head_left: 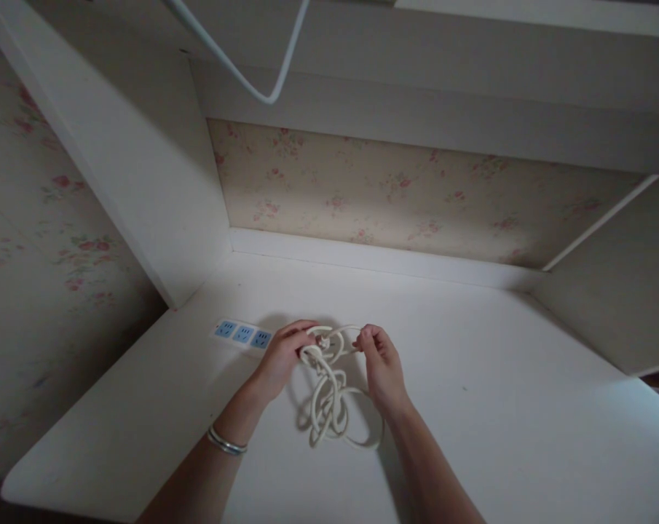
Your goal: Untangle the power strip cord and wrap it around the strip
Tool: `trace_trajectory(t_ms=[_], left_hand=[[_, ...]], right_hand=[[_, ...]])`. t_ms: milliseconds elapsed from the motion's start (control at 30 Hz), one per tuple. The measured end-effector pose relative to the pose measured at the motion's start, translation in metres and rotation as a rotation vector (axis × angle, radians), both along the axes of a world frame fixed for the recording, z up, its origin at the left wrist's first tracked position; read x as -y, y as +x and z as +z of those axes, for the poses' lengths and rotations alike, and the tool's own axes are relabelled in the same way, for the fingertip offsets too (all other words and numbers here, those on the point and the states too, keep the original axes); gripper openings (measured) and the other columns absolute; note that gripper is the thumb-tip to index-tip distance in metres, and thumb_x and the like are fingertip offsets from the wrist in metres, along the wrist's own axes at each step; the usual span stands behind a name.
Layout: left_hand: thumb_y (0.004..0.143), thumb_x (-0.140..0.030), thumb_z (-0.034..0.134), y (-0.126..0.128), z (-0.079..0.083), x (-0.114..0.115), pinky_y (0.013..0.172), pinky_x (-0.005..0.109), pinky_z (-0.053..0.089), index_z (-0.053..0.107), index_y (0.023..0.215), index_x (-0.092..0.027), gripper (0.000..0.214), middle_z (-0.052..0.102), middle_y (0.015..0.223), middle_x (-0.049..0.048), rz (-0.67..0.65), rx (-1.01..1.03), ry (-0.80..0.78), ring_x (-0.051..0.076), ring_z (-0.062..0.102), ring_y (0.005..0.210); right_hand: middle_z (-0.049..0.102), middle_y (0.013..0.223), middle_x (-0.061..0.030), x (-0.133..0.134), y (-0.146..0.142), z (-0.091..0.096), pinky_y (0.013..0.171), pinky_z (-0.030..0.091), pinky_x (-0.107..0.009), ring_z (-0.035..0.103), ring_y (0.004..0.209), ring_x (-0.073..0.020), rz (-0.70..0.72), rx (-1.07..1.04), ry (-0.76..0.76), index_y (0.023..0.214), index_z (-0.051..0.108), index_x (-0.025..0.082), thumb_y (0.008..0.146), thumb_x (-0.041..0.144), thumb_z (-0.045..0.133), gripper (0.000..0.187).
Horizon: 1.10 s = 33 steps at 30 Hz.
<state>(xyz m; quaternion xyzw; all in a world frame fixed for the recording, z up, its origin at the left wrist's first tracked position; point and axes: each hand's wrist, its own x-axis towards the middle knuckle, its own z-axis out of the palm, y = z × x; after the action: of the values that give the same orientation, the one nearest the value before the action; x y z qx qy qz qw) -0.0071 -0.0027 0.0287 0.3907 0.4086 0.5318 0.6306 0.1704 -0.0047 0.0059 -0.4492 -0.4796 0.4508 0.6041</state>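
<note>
A tangled white power cord (329,415) hangs in loops between my two hands, its lower coils over the white desk. My left hand (286,356) is closed round a bunch of the loops, with a silver bangle on that wrist. Between the hands a white plug (323,342) shows among the coils. My right hand (381,360) pinches a strand of the cord to the right of the plug. Behind my left hand lies a white power strip (244,335) with blue sockets; its right end is hidden by the hand.
The white desk (498,407) stretches out on both sides, with panels at left (127,145) and right (607,276). A shelf (443,109) overhangs the back. From above, a bent pale cable or rod (269,94) dips into view. Floral wallpaper (384,189) covers the wall.
</note>
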Motion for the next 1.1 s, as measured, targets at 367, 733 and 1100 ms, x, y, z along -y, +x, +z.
trace_trajectory(t_ms=[367, 733, 1100], left_hand=[[0.074, -0.031, 0.065, 0.003, -0.004, 0.001, 0.066, 0.024, 0.042, 0.072, 0.085, -0.016, 0.020, 0.067, 0.078, 0.0030, 0.003, -0.107, 0.047, 0.016, 0.058, 0.074], [0.069, -0.028, 0.065, 0.002, -0.010, -0.006, 0.053, 0.022, 0.042, 0.071, 0.080, -0.014, 0.019, 0.062, 0.068, 0.0003, 0.091, 0.082, -0.079, 0.012, 0.053, 0.058], [0.069, -0.023, 0.066, 0.001, -0.004, 0.000, 0.059, 0.022, 0.041, 0.070, 0.083, -0.017, 0.016, 0.065, 0.078, 0.0022, 0.019, 0.026, 0.012, 0.015, 0.057, 0.072]], right_hand=[[0.050, 0.064, 0.0042, 0.007, 0.005, 0.003, 0.064, 0.033, -0.024, 0.042, 0.064, -0.0113, 0.211, -0.165, -0.067, 0.068, 0.062, 0.020, 0.071, 0.032, 0.077, 0.019], [0.053, 0.067, -0.0002, 0.014, 0.008, 0.016, 0.078, 0.040, -0.033, 0.050, 0.073, -0.0169, 0.541, -0.400, -0.008, 0.065, 0.066, 0.022, 0.069, 0.050, 0.075, 0.029], [0.055, 0.076, 0.0040, -0.008, 0.011, 0.010, 0.064, 0.044, -0.020, 0.049, 0.067, -0.0087, 0.040, -0.597, -0.139, 0.079, 0.065, 0.024, 0.076, 0.044, 0.071, 0.022]])
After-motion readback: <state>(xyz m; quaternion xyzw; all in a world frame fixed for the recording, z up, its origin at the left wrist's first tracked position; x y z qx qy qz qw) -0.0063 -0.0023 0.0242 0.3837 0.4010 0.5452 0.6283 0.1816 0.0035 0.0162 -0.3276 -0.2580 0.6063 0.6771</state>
